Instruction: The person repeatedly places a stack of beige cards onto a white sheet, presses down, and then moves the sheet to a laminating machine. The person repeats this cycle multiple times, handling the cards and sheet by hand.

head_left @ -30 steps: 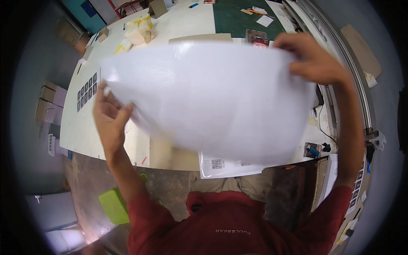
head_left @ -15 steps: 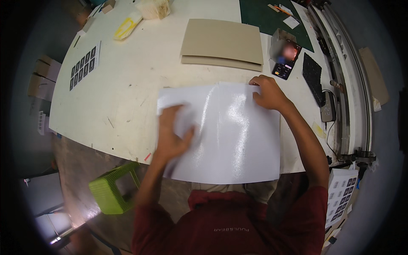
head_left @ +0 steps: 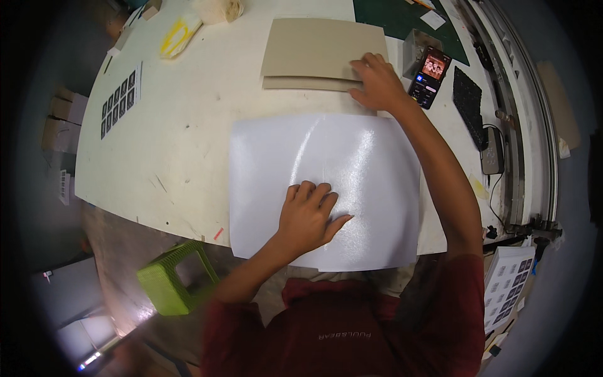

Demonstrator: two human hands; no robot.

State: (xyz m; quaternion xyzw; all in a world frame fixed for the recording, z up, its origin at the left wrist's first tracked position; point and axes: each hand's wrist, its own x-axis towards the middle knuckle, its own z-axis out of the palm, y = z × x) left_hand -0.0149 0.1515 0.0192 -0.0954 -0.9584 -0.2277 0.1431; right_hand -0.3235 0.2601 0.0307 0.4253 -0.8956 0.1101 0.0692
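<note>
A large glossy white sheet [head_left: 264,151] lies in front of me, its near edge hanging slightly past the table edge. My left hand [head_left: 308,213] rests on the middle of it, thumb stretched out and fingers slightly bent. Beyond the sheet lie grey-beige boards [head_left: 314,50], stacked or folded, with a gap showing along their near edge. My right hand [head_left: 380,81] is at their near right corner, fingers apart over the top board and thumb by the near edge. No firm grip shows.
A phone [head_left: 429,78] leans against a clear box [head_left: 418,50] at the right, near a black keyboard-like slab [head_left: 466,107] and a digital clock [head_left: 492,151]. A metal rail [head_left: 527,125] borders the table. Printed sheet [head_left: 119,100] lies left; a green stool [head_left: 173,283] stands below.
My right hand has moved from the white sheet's far edge to the grey-beige boards. My left hand has slid from the sheet's left side to its middle.
</note>
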